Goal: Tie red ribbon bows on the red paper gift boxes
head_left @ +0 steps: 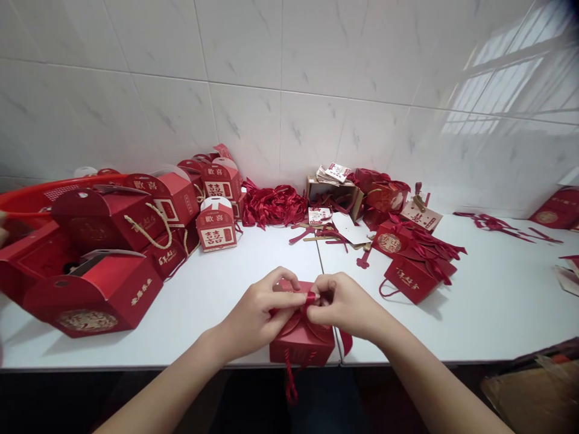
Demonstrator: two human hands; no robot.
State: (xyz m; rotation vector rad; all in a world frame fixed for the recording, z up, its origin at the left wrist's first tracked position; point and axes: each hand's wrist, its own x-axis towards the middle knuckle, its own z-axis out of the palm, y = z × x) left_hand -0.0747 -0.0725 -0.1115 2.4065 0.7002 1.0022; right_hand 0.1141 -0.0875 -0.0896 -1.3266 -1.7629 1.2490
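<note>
A small red gift box (302, 346) with curved top flaps stands at the table's front edge, right before me. Over its top both hands meet on a dark red ribbon (310, 297). My left hand (266, 304) is closed, with the ribbon wrapped over its pointing index finger. My right hand (337, 304) pinches the ribbon from the other side, thumb and index finger together. Part of the ribbon and the box top are hidden behind my fingers. A twisted red cord (291, 377) hangs from the box over the edge.
Red boxes (108, 289) and an orange-red basket (49, 193) crowd the left. A ribbon heap (274, 204) lies by the wall. Tags and a white card (350, 229) lie mid-table. Ribbon-tied boxes (414, 271) stand to the right; a cardboard box (538, 386) is at lower right.
</note>
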